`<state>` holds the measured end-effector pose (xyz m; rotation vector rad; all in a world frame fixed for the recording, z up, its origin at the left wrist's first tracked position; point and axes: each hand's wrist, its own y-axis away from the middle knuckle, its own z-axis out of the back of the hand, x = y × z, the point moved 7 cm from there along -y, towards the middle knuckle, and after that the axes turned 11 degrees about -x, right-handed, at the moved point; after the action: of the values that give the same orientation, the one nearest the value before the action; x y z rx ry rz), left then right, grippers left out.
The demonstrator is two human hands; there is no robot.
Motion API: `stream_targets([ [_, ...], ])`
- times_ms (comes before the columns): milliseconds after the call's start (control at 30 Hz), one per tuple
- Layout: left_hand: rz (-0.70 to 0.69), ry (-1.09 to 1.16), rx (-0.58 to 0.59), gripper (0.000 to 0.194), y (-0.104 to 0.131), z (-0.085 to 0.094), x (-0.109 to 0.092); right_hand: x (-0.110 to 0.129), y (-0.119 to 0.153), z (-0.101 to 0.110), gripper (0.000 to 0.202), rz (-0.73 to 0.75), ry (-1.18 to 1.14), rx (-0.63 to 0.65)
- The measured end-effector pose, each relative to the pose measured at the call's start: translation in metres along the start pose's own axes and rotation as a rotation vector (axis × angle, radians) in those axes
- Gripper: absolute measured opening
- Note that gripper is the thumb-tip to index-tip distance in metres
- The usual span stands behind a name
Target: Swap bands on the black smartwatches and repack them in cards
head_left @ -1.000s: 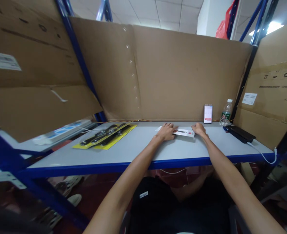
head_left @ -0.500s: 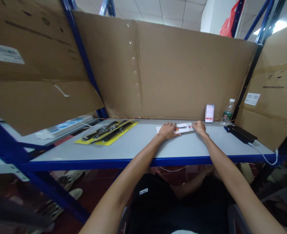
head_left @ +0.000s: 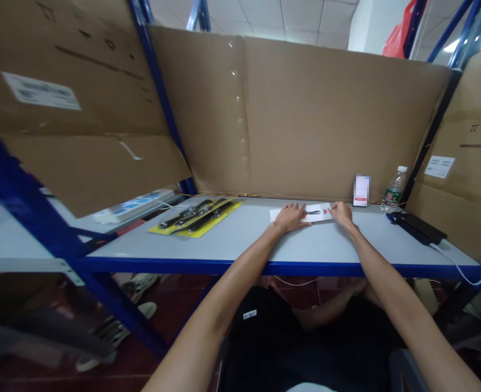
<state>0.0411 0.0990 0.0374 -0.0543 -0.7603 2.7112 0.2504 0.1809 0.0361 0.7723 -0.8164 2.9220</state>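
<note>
A flat, narrow white printed box [head_left: 315,214] lies on the table, with a picture of a dark tool and a small red mark. Across its left part rests my left hand [head_left: 291,218], palm down with the fingers extended, covering some of the print. My right hand [head_left: 340,213] is closed in a pinch at the box's right end; the fingertips partly hide that corner. To the left, several black and silver tools [head_left: 199,216] in clear wrap lie on yellow card backing [head_left: 231,207]; their exact kind is hard to make out.
On the grey tabletop [head_left: 224,247] with its blue edge, a phone [head_left: 362,190] stands upright beside a water bottle [head_left: 393,190]. A black case [head_left: 418,227] with a white cable lies at the right. Cardboard panels [head_left: 326,120] wall the back and sides. A power strip [head_left: 134,206] sits at left.
The camera view has turned slightly left, so everything appears shifted to the right. Both hands stay on the white box, with little visible movement.
</note>
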Motion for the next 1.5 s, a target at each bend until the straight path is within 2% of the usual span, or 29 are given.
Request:
stream_targets([
  [367, 0.018, 0.035, -0.037, 0.070, -0.002, -0.002, 0.006, -0.006, -0.007, -0.011, 0.017, -0.099, -0.140, 0.103],
  [467, 0.054, 0.091, -0.086, 0.069, -0.005, 0.000, 0.019, -0.010, -0.008, -0.011, 0.018, -0.116, -0.114, 0.095],
  [533, 0.216, 0.158, -0.188, 0.061, -0.006, 0.006, 0.047, -0.017, -0.010, -0.008, 0.019, -0.139, -0.083, 0.081],
  [600, 0.491, 0.274, -0.277, 0.049, -0.001, 0.007, 0.086, -0.026, -0.012, -0.002, 0.020, -0.168, -0.047, 0.055],
  [667, 0.703, 0.483, -0.220, 0.038, 0.005, -0.005, 0.114, -0.033, -0.013, 0.003, 0.021, -0.190, -0.020, 0.028],
  [733, 0.777, 0.670, -0.114, 0.028, 0.007, -0.019, 0.124, -0.039, -0.013, 0.007, 0.024, -0.205, -0.003, 0.006],
  [800, 0.767, 0.777, -0.064, 0.023, 0.005, -0.027, 0.123, -0.042, -0.013, 0.008, 0.026, -0.215, 0.010, -0.007],
  [900, 0.747, 0.859, -0.062, 0.020, 0.003, -0.031, 0.116, -0.042, -0.012, 0.007, 0.027, -0.219, 0.020, -0.013],
  [1200, 0.747, 1.024, -0.024, 0.009, 0.007, -0.028, 0.112, -0.042, -0.013, 0.007, 0.026, -0.223, 0.032, -0.014],
  [1300, 0.754, 0.969, -0.018, 0.007, 0.007, -0.027, 0.112, -0.042, -0.013, 0.007, 0.025, -0.227, 0.030, -0.018],
  [1500, 0.763, 0.614, -0.091, 0.009, 0.004, -0.025, 0.113, -0.038, -0.010, 0.006, 0.025, -0.197, 0.007, -0.016],
])
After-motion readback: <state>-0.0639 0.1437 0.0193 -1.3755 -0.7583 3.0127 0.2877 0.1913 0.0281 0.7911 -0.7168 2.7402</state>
